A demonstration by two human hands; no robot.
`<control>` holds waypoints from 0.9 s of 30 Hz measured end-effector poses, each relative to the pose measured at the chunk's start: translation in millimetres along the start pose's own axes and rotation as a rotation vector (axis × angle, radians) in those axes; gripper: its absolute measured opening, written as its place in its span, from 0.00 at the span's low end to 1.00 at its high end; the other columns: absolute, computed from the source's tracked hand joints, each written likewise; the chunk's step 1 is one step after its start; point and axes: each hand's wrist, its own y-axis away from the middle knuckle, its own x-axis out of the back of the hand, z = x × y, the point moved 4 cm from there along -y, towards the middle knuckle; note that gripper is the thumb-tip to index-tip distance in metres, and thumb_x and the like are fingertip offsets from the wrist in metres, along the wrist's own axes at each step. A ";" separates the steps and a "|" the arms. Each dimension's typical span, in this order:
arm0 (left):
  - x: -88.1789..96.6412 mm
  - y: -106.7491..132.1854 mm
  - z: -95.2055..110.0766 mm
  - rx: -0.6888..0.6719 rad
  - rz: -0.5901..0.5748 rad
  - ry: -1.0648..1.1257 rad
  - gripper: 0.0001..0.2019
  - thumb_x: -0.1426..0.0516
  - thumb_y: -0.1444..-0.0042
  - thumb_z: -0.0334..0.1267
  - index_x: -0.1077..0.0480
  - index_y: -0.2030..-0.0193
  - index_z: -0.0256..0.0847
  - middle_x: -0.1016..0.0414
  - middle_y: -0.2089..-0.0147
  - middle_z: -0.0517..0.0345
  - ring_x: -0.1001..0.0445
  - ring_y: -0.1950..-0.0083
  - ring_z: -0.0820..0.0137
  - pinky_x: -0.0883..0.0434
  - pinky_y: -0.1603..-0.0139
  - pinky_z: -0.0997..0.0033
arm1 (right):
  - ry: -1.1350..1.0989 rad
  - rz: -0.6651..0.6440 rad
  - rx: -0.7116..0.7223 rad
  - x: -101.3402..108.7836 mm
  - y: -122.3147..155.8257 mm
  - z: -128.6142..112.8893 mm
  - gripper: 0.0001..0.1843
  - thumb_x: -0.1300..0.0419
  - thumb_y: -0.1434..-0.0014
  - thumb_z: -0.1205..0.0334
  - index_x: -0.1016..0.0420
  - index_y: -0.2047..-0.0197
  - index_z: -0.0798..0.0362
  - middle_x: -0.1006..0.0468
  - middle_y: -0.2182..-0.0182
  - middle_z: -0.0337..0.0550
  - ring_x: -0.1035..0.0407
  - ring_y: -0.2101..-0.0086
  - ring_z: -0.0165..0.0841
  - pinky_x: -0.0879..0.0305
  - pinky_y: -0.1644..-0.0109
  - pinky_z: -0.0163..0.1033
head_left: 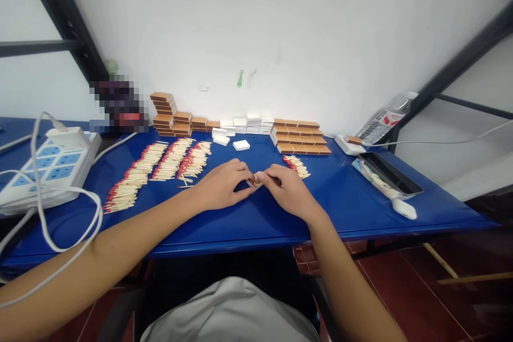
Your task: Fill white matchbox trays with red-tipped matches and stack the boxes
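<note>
One shirt (234,310) is on the near side of one box (252,183), which the left hand (229,184) and right hand (289,189) both pinch over one table (244,224), with three match piles (172,158) left of the box, and one small pile (296,166) and one phone (391,172) right of it.

Left arm (132,243) stretches in from the lower left, left hand (224,184) palm down, thumb (242,193) and fingers (240,172) curled in a pinch; right arm (344,270) angles up from the lower right, right hand (292,189) turned inward, right thumb (269,181) pointing left, fingertips near each other!
</note>
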 end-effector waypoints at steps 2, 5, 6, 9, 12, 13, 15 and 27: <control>0.6 -0.4 0.7 0.005 -0.001 -0.004 0.08 0.41 0.31 0.41 0.23 0.51 0.44 0.23 0.52 0.52 0.27 0.49 0.59 0.28 0.48 0.59 | 0.026 0.057 -0.021 3.9 0.4 5.4 0.25 0.48 0.25 0.47 0.31 0.73 0.50 0.32 0.73 0.39 0.36 0.69 0.34 0.42 0.63 0.42; 1.0 -1.4 1.5 0.011 0.006 -0.018 0.08 0.39 0.32 0.43 0.22 0.52 0.44 0.23 0.52 0.52 0.27 0.49 0.59 0.29 0.46 0.58 | 0.121 0.173 -0.073 7.8 1.9 16.6 0.15 0.45 0.27 0.52 0.24 0.62 0.50 0.28 0.68 0.42 0.33 0.66 0.37 0.38 0.59 0.44; 0.7 -1.8 1.5 0.009 0.012 -0.023 0.09 0.39 0.32 0.44 0.22 0.51 0.43 0.24 0.51 0.52 0.27 0.49 0.60 0.29 0.45 0.57 | 0.142 0.193 -0.077 7.4 2.5 19.5 0.12 0.45 0.27 0.56 0.23 0.56 0.50 0.26 0.64 0.44 0.31 0.64 0.38 0.36 0.57 0.45; -2.4 -2.8 0.5 -0.004 0.021 -0.028 0.11 0.37 0.33 0.46 0.22 0.50 0.43 0.24 0.47 0.51 0.26 0.47 0.59 0.30 0.43 0.56 | 0.132 0.178 -0.031 4.2 3.4 23.4 0.14 0.48 0.29 0.63 0.24 0.46 0.51 0.25 0.53 0.50 0.28 0.54 0.40 0.33 0.48 0.47; -5.9 -3.1 -1.9 -0.012 0.020 -0.028 0.10 0.38 0.32 0.44 0.21 0.50 0.44 0.26 0.44 0.50 0.26 0.45 0.59 0.30 0.42 0.55 | 0.099 0.171 -0.011 11.9 4.1 28.0 0.14 0.48 0.29 0.61 0.22 0.48 0.50 0.23 0.54 0.49 0.27 0.56 0.40 0.31 0.49 0.47; -6.4 -3.0 -2.6 -0.013 0.019 -0.030 0.09 0.38 0.32 0.43 0.21 0.50 0.44 0.26 0.43 0.50 0.26 0.45 0.59 0.30 0.42 0.55 | 0.091 0.184 -0.025 18.7 5.1 32.0 0.14 0.46 0.29 0.60 0.21 0.49 0.49 0.22 0.55 0.48 0.27 0.59 0.40 0.31 0.52 0.46; -6.6 -2.4 -3.4 -0.012 0.010 -0.026 0.08 0.40 0.31 0.41 0.21 0.50 0.45 0.25 0.43 0.50 0.25 0.45 0.59 0.30 0.42 0.54 | 0.083 0.221 -0.067 37.5 9.4 45.0 0.13 0.44 0.30 0.56 0.19 0.53 0.50 0.20 0.58 0.48 0.27 0.63 0.39 0.31 0.57 0.45; -9.0 -9.4 -6.1 0.147 0.014 0.017 0.23 0.39 0.34 0.45 0.31 0.35 0.43 0.22 0.40 0.49 0.27 0.39 0.54 0.33 0.36 0.48 | 0.100 0.087 -0.189 92.2 47.1 132.0 0.22 0.34 0.39 0.38 0.16 0.56 0.48 0.18 0.56 0.49 0.29 0.61 0.40 0.33 0.56 0.47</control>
